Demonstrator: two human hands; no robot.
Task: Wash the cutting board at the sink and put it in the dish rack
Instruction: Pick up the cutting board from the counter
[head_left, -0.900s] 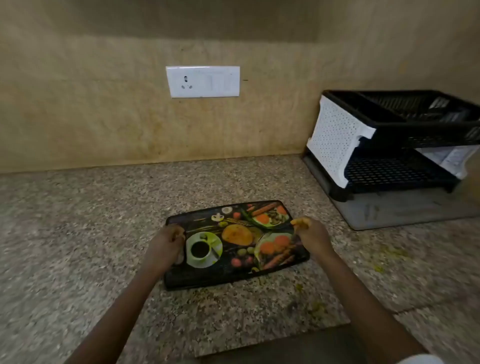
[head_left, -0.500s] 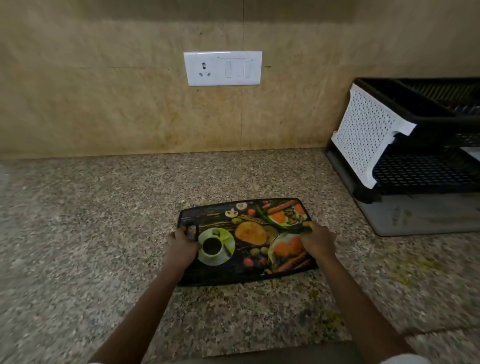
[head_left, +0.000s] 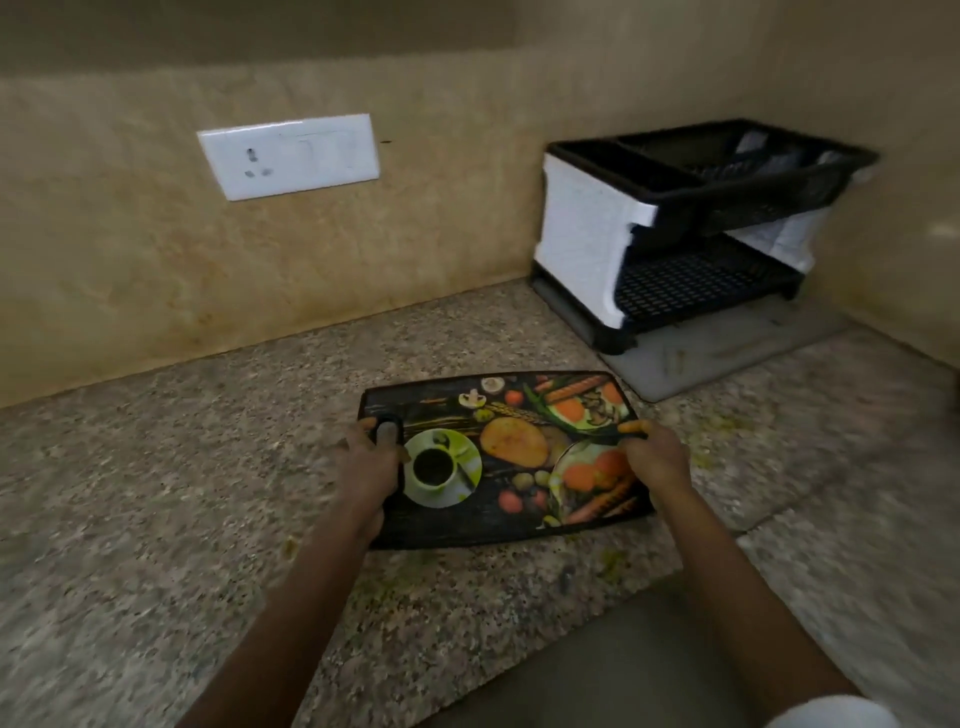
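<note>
Gripping both short edges, the left hand (head_left: 371, 457) and right hand (head_left: 657, 457) close each grip around the cutting board (head_left: 511, 441), flat on the desk (head_left: 208, 467), probably to lift it level; dish rack (head_left: 582, 228) stands near.

Cutting board (head_left: 514, 452) lies flat on the bench (head_left: 156, 467), long side across: dark, printed with bright vegetables, bread and a coffee cup, handle hole at its left end. Dish rack (head_left: 587, 244) stands back right, two black tiers, white side panels.
</note>
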